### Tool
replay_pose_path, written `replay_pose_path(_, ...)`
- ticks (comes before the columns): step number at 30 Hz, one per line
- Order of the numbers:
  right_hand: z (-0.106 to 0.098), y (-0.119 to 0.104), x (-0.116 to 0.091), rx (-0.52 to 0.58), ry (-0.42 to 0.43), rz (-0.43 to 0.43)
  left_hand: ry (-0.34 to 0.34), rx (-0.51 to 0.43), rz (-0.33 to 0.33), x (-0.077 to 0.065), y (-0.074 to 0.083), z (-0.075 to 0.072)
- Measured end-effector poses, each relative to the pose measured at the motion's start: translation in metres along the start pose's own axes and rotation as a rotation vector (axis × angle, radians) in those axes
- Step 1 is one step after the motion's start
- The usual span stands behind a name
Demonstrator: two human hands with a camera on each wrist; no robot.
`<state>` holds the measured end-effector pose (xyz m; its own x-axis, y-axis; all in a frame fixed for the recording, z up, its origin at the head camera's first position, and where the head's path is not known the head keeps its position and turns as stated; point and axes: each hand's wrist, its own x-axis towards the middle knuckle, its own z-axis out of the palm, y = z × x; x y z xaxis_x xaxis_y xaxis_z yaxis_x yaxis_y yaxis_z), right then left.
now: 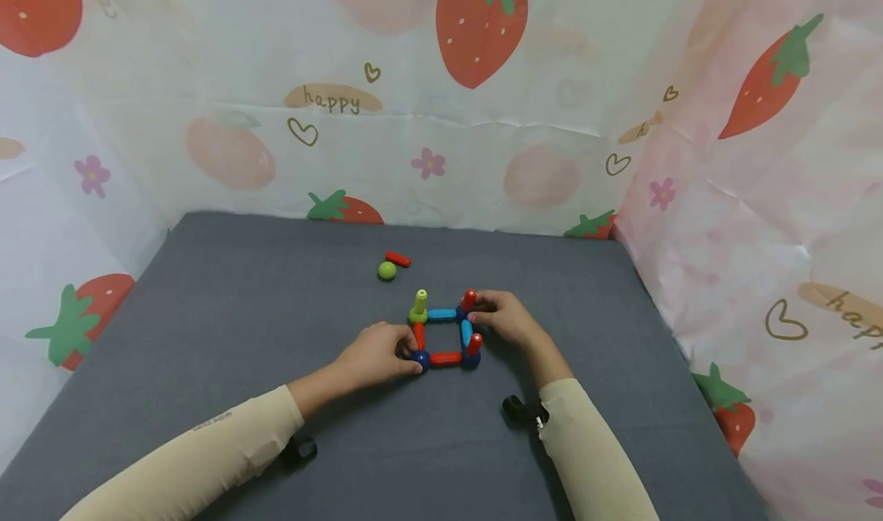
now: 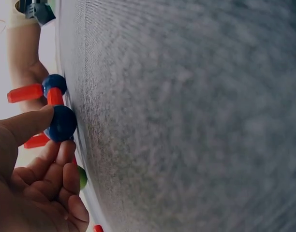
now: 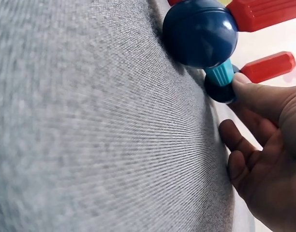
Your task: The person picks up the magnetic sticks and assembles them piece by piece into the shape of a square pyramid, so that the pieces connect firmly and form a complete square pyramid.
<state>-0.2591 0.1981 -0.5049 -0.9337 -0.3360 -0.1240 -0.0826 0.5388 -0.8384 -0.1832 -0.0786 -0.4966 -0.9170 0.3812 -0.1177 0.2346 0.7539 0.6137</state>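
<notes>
A square of toy building sticks and balls lies on the grey cloth. My left hand (image 1: 375, 355) pinches the dark blue ball (image 2: 62, 123) at its near left corner between thumb and fingers. At the far right corner my right hand (image 1: 510, 318) holds another dark blue ball (image 3: 219, 92), its thumb on it. Red sticks stand up from that ball and from the near right blue ball (image 3: 200, 34). A green stick (image 1: 421, 301) rises from the green ball (image 1: 418, 317) at the far left. Red sticks (image 1: 446, 358) form the near and left sides; light blue sticks (image 1: 441, 315) form the others.
Beyond the square lie a loose green ball (image 1: 387, 270) and a loose red stick (image 1: 398, 259). Strawberry-print cloth (image 1: 428, 138) hangs behind and on both sides of the grey-covered table (image 1: 241, 299). A black strap (image 1: 524, 412) is on the right wrist.
</notes>
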Motion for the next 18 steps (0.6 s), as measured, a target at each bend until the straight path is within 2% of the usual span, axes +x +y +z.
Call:
replay_pose_path(5, 0.000, 0.000, -0.001, 0.021, -0.002, 0.003, -0.013, -0.016, 0.014, -0.001, 0.003, -0.001)
replay_pose_path(10, -0.001, 0.001, -0.001, 0.028, -0.006, -0.001, -0.068, -0.039, 0.066, 0.004, -0.004, -0.007)
replay_pose_path(14, 0.000, 0.001, 0.000, 0.032, -0.006, -0.004, -0.108, -0.070, 0.127, 0.007, -0.011, -0.023)
replay_pose_path(18, -0.001, 0.003, 0.000, 0.032, -0.005, -0.006, -0.114, -0.046, 0.186, 0.015, -0.016, -0.045)
